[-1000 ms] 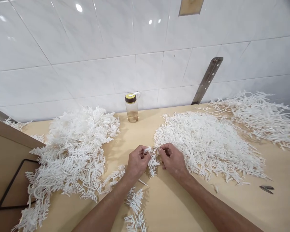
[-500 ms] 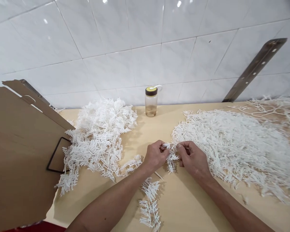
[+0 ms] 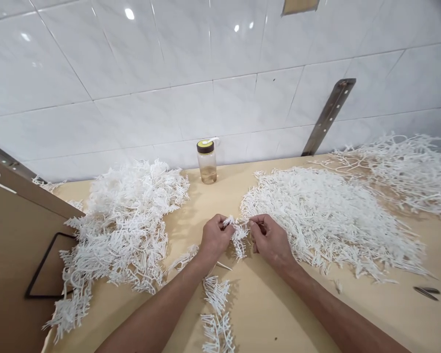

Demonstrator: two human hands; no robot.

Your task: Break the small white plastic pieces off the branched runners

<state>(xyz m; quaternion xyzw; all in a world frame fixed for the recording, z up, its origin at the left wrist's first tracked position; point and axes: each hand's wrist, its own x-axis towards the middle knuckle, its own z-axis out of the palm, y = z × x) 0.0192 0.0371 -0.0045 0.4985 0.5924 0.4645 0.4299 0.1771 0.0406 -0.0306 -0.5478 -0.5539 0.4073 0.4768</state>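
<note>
My left hand (image 3: 215,239) is closed in a pinch on a white branched plastic strand (image 3: 238,241), whose feathery sprigs hang down between my hands. Facing it, my right hand (image 3: 271,240) has thumb and forefinger pressed together at the strand's right side; whatever small piece lies in that pinch is too fine to name. Below my hands, more white sprigs (image 3: 216,294) trail toward the table's front edge. A thin pale stick (image 3: 224,265) pokes out beneath my left wrist.
White sprigs form a pile at left (image 3: 121,225) and a broad pile at right (image 3: 334,220). Longer white strands (image 3: 407,166) lie back right. A lidded bottle (image 3: 207,162) stands near the tiled wall. Cardboard (image 3: 18,255) rises at left; dark tweezers-like pieces (image 3: 427,292) lie far right.
The view has swung to the right, so everything sits further left and the dark pieces at far right now show. Both hands keep their pinch, with the strand still between them.
</note>
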